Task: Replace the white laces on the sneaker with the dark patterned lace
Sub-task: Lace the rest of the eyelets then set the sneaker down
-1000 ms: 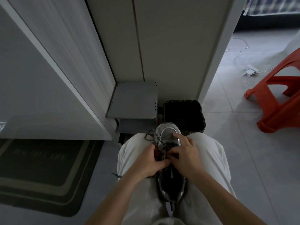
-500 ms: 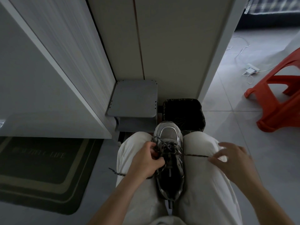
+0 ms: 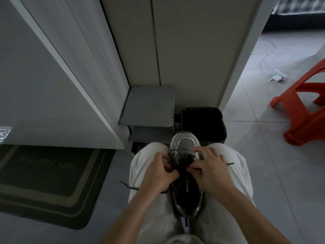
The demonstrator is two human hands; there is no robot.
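Dark patterned lace (image 3: pixel 182 158) crosses sneaker (image 3: pixel 186 143) forefoot; left hand (image 3: pixel 157 174), right hand (image 3: pixel 212 170) pinch it mid-shoe; upper eyelets apparently unthreaded.

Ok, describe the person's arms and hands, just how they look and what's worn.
The left hand and right hand are ungloved, with no rings, watch or bracelet showing. The left arm and right arm are bare to the frame edge, no sleeves in view. Light, off-white trousers cover the lap.
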